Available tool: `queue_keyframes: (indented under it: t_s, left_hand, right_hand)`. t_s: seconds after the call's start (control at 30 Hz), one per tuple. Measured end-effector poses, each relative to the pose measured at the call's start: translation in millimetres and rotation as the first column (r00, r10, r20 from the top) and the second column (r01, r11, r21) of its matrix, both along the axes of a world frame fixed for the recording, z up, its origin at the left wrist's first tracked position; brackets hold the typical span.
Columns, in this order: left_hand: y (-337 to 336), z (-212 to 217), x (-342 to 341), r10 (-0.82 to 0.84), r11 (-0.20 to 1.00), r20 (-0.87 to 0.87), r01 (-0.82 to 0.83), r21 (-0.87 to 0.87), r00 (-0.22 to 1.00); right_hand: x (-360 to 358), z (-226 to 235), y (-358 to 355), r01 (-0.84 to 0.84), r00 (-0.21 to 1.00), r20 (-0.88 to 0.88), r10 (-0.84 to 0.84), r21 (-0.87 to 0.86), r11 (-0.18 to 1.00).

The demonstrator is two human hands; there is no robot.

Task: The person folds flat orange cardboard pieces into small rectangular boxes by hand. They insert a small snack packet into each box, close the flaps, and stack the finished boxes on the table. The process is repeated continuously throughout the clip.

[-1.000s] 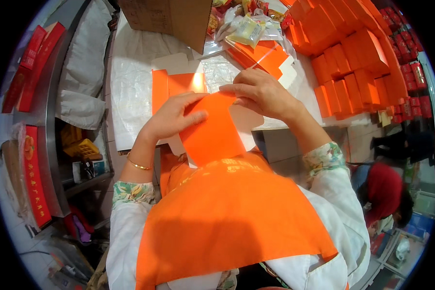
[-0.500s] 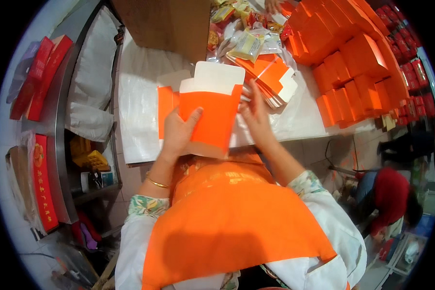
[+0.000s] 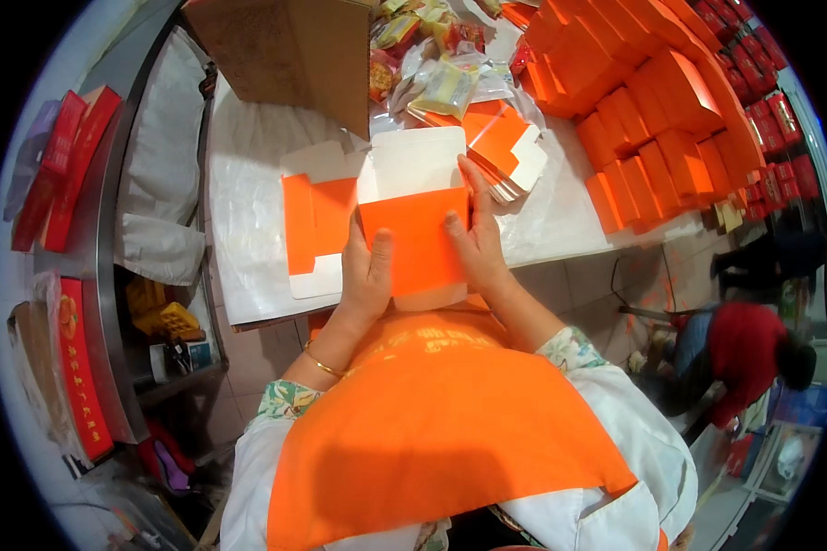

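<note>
Between my two hands is an orange cardboard box (image 3: 417,237), its white inner flap standing up at the far end and its mouth opened out. My left hand (image 3: 368,266) grips its left side, thumb on the orange face. On the right side, my right hand (image 3: 480,241) holds it with the thumb on the front and fingers along the edge. Beneath and to the left lies a flat, unfolded orange carton (image 3: 329,213) on the white-covered table (image 3: 265,165). A stack of flat orange cartons (image 3: 505,138) lies just beyond my right hand.
A brown cardboard carton (image 3: 294,60) stands at the table's far left. Wrapped snack packets (image 3: 448,87) are heaped behind the flat stack. Rows of folded orange boxes (image 3: 648,129) fill the far right. A person in red (image 3: 749,354) bends down at the right.
My right hand has come in from beside the box and now grips its right side. The box has opened out from a flatter shape, and its mouth shows.
</note>
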State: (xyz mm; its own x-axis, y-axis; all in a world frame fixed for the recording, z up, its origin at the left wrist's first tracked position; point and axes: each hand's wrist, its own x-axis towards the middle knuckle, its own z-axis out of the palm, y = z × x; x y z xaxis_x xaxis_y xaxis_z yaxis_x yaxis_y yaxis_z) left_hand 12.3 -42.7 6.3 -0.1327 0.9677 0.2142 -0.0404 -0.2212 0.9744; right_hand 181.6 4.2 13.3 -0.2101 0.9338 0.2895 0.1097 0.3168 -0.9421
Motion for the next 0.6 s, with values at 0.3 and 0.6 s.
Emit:
queue_keyframes:
  t_s: [0.3, 0.6]
  left_hand:
    - [-1.8, 11.9, -2.5, -0.134, 0.988, -0.031, 0.136, 0.077, 0.991]
    - [-8.5, 29.5, -4.2, -0.039, 0.999, -0.01, 0.039, 0.035, 0.999]
  right_hand:
    - [3.3, 7.5, 2.1, -0.03, 0.999, -0.033, 0.031, 0.051, 0.998]
    - [-6.3, 31.0, -17.3, -0.008, 0.988, -0.155, 0.017, 0.06, 0.998]
